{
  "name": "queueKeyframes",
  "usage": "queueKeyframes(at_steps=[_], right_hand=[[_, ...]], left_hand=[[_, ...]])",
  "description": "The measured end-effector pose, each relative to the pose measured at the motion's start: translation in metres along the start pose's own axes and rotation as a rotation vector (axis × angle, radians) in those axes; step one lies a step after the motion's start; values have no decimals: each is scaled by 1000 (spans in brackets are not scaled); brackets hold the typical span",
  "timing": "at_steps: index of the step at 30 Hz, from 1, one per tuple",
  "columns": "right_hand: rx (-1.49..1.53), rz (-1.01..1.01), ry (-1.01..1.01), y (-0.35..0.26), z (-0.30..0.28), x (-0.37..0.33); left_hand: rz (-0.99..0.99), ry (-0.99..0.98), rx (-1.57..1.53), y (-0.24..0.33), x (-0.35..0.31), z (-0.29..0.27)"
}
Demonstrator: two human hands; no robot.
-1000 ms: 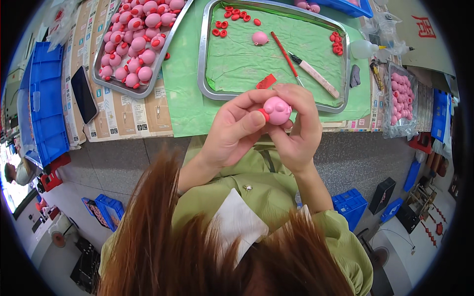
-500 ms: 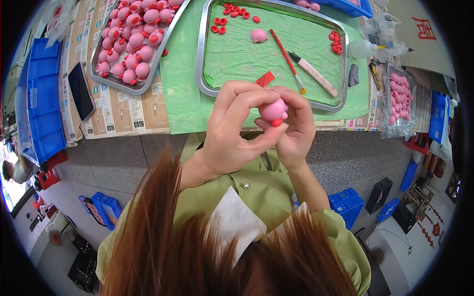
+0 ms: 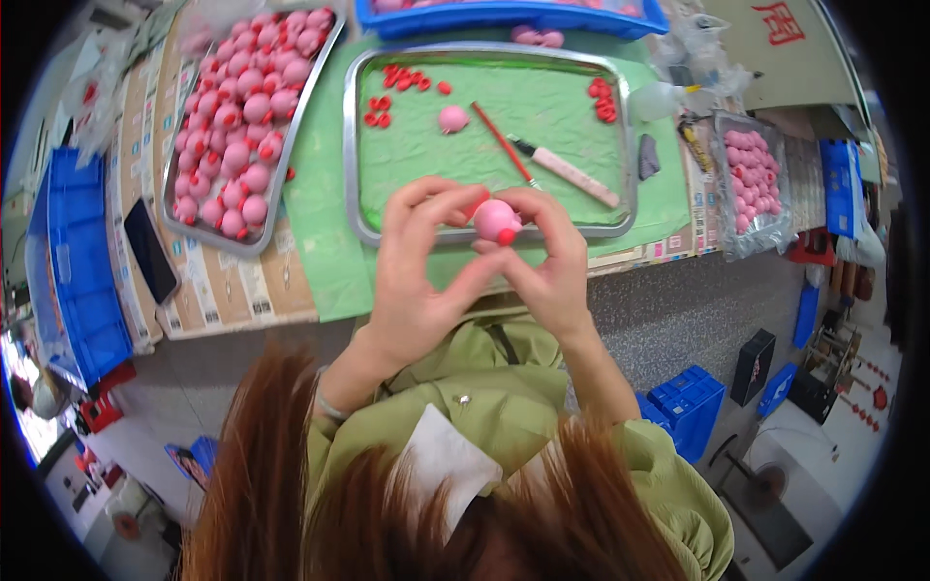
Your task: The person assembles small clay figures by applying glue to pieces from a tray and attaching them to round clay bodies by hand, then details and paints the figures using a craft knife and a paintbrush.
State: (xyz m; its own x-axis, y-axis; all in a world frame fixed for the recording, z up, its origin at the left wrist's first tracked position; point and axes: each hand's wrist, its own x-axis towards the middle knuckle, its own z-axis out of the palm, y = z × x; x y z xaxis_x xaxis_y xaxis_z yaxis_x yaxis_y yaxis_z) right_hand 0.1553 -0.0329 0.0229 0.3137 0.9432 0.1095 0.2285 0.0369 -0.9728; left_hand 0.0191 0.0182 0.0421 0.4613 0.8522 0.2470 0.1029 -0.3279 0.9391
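A small round pink figure with a red foot-like piece on its lower side sits between my two hands, just over the tray's near edge. My left hand is closed on it from the left, fingers curled over and thumb underneath. From the right, my right hand pinches it too, its thumb tip close to the left one. A bit of red shows beside my left fingertips; I cannot tell what it belongs to. The metal-rimmed tray, lined in green, holds another pink ball and small red pieces.
In the tray lie a red-handled brush and a pale-handled craft knife. A tray of pink figures is at left, near a phone. On the right are a squeeze bottle and a bag of pink pieces; a blue bin stands behind.
The view has shifted, so the table sits lower and further left. My hands still hold the pink figure, which looks slightly turned, and their fingers have spread a little around it.
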Motion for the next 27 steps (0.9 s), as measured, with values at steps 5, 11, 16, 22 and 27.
queueKeyframes(at_steps=[5, 11, 16, 22, 27], right_hand=[[-733, -102, -58, 19, -35, 11], [-790, -85, -69, 30, -38, 10], [-820, -59, -76, 28, -41, 13], [-780, -90, -56, 28, -54, 10], [-477, -61, 348, 34, -92, 16]], left_hand=[[13, 46, 52, -22, 47, -9], [188, 127, 135, -56, 161, 9], [145, -241, 266, -47, 206, 53], [147, -466, 587, -55, 180, 119], [339, -392, 671, -77, 167, 146]])
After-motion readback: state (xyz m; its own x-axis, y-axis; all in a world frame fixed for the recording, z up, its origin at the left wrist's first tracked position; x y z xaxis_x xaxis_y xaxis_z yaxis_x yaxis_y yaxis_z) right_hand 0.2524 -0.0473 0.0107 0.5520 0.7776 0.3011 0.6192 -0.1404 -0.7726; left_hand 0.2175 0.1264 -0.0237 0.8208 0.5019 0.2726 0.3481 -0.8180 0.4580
